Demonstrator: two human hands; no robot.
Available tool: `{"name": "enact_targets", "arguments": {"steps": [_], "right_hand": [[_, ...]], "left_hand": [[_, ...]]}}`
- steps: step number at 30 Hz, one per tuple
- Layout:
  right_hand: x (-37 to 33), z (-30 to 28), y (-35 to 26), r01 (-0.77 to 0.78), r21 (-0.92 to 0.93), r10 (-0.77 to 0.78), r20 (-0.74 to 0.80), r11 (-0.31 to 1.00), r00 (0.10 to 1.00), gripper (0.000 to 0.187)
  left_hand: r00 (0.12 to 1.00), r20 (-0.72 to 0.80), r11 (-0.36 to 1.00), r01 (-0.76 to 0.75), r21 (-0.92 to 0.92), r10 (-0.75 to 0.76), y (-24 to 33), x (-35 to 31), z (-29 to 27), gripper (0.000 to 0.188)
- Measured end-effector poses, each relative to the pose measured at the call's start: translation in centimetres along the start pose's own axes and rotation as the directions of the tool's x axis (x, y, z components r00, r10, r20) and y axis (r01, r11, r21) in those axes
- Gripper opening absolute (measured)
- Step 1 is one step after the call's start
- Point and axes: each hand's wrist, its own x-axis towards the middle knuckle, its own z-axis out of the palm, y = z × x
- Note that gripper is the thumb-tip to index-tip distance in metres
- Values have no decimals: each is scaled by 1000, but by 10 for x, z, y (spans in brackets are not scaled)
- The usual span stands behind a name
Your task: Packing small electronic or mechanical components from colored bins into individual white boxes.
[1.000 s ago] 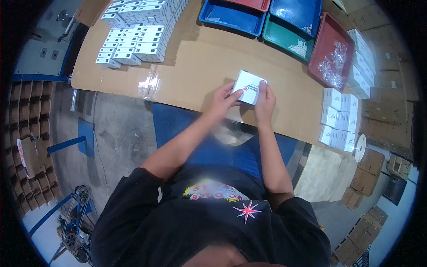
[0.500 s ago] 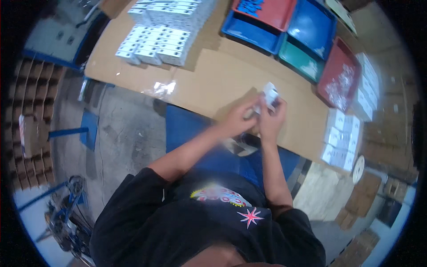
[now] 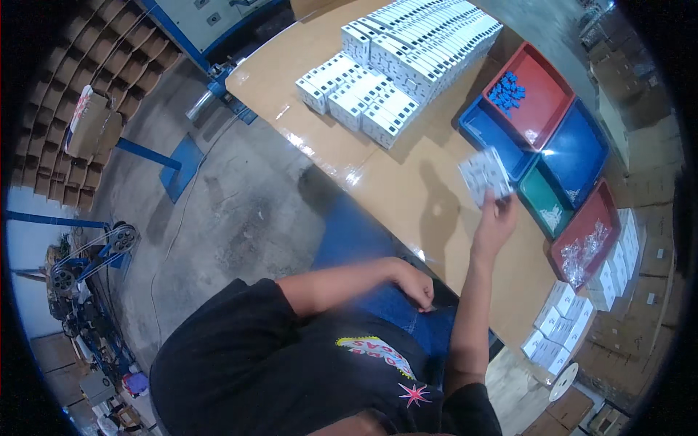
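Observation:
My right hand (image 3: 496, 222) is raised over the brown table (image 3: 396, 200) and grips a flat white printed box (image 3: 483, 176) by its near edge, thumb and fingers pressed on it. The box is tilted and stands just left of the blue and green trays. Down by my lap, at the table's near edge, my left hand (image 3: 414, 285) is closed with its fingers curled; whether anything is inside it is hidden. Rows of similar white boxes (image 3: 407, 62) are stacked at the far side of the table.
A red tray (image 3: 542, 80) with blue pieces, blue trays (image 3: 578, 149), a green tray (image 3: 542, 192) and another red tray (image 3: 600, 243) with clear plastic pieces line the right. Larger white cartons (image 3: 556, 330) stand near the right corner. Machinery (image 3: 91, 269) stands at left.
Both hands were together on the small white item; my left hand has let go and dropped to my lap. My right hand has lifted the box toward the trays. The view has turned.

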Motion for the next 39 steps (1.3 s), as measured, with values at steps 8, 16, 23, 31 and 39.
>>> {"name": "enact_targets", "arguments": {"steps": [8, 16, 23, 31, 39], "right_hand": [[67, 138, -63, 226, 9, -222, 238, 974, 946, 35], [114, 220, -54, 754, -314, -655, 373, 577, 657, 26], [121, 243, -34, 779, -333, -655, 422, 532, 627, 25], [123, 250, -26, 772, -432, -650, 425, 466, 630, 27], [127, 254, -28, 747, -501, -628, 426, 437, 652, 30]], "left_hand": [[954, 164, 965, 260, -22, -253, -1, 14, -17, 29], [970, 125, 963, 226, -145, -209, -10, 16, -23, 28], [973, 167, 960, 192, -205, -159, -13, 13, -26, 27], [973, 165, 953, 198, -229, -162, -15, 15, -28, 27], [969, 172, 948, 214, -236, -176, -16, 16, -29, 27]]}}
